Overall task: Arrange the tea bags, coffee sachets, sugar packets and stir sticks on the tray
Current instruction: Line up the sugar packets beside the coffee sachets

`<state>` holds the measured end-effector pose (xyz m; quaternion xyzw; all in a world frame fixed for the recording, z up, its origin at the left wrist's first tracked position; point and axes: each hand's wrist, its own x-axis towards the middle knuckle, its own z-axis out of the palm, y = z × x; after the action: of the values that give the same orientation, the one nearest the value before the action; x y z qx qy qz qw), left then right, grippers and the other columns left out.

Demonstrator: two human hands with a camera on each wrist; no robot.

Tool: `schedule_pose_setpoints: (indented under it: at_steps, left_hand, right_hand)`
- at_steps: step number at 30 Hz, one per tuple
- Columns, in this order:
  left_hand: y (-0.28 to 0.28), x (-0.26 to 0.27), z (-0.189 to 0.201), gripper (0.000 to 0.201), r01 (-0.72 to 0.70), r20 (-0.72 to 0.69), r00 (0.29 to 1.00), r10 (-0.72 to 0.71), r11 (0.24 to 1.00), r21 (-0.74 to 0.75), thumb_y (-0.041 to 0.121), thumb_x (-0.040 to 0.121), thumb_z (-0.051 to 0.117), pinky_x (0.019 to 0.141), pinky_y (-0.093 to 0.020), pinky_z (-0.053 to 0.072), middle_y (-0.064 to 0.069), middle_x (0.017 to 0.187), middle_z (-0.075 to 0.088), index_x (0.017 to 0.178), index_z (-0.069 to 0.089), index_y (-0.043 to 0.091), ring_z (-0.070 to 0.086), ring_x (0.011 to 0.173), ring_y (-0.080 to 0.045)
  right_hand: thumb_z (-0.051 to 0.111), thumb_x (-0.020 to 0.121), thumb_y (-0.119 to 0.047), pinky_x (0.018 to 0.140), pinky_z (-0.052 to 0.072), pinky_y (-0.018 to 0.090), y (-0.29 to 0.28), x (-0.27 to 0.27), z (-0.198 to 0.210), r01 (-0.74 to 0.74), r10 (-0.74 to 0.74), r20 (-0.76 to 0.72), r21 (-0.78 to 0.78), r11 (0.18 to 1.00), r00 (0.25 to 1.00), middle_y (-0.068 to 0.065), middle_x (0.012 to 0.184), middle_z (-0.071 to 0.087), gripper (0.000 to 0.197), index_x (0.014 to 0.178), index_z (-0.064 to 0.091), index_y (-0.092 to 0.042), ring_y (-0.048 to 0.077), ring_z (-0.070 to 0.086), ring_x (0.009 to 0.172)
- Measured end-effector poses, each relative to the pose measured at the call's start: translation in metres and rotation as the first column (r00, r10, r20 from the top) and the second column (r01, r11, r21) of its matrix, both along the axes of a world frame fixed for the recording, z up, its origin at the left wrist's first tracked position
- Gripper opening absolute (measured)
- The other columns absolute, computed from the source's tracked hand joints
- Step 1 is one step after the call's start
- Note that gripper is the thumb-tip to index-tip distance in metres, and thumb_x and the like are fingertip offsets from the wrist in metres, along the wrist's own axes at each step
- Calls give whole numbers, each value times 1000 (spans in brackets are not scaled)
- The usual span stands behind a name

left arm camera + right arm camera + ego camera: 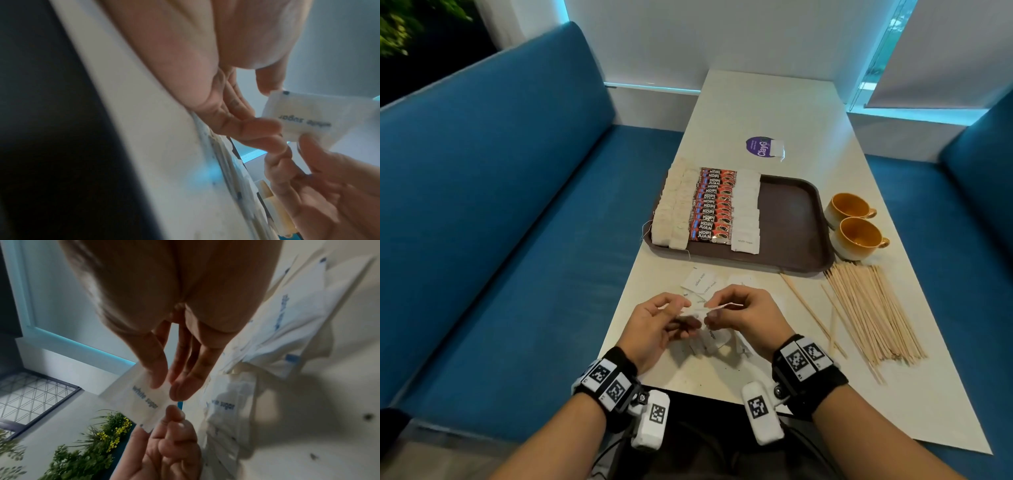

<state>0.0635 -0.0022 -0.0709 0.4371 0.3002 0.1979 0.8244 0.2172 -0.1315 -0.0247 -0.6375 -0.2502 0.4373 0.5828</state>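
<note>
Nearest us, our left hand (pixel 654 322) and right hand (pixel 743 315) pinch one white sugar packet (pixel 320 116) between them, thumb and fingertips gripping opposite edges, just above the table (pixel 808 113). Under them lies a loose pile of sugar packets (pixel 709 284). To the right lie the stir sticks (pixel 873 315). Farther on, the brown tray (pixel 791 219) holds rows of tea bags (pixel 674 205), coffee sachets (pixel 712 209) and sugar packets. Two cups (pixel 854 222) stand beside it.
</note>
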Motion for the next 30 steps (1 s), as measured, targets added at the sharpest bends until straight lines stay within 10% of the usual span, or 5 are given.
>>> schedule_pose_setpoints:
  at_steps: [7,11,22,26,30]
  left_hand:
    - [4,-1,-6,48,-18,45,999,19,1000,-12,10,64,92,60,-37,61,-15,84,73,105,68,2,71,69,-26]
    - [4,2,-8,34,-44,40,998,44,999,-10,-2,74,76,63,-40,62,-16,96,68,107,67,-1,73,80,-30]
    - [5,0,-13,11,15,-2,1000,-15,996,90,4,77,80,69,-46,63,-25,96,70,86,74,7,67,85,-37]
    - [8,-1,-17,32,30,-17,999,-29,996,79,26,66,96,77,-49,56,-22,86,68,81,73,11,62,81,-37]
    - [6,2,-14,18,1,40,999,-3,998,60,10,89,74,67,-38,59,-14,72,62,78,61,4,62,67,-27]
  right_hand:
    - [68,83,14,62,60,33,0,-4,2,7,-2,67,-81,997,998,22,89,75,16,83,74,-1,32,73,70]
    - [48,91,15,60,61,40,-1,0,1,70,-71,-61,-24,997,996,13,77,66,23,93,70,8,25,66,64]
    - [81,80,2,80,62,32,-10,4,-5,-5,28,246,-92,996,969,12,85,77,16,89,81,-11,23,73,77]
    - [83,79,1,82,63,32,-8,7,-4,-34,67,252,-133,990,965,9,85,79,16,90,81,-10,27,75,85]
    - [83,77,5,80,63,35,-2,13,-2,-32,69,242,-152,988,968,9,83,79,15,87,81,-7,31,76,83]
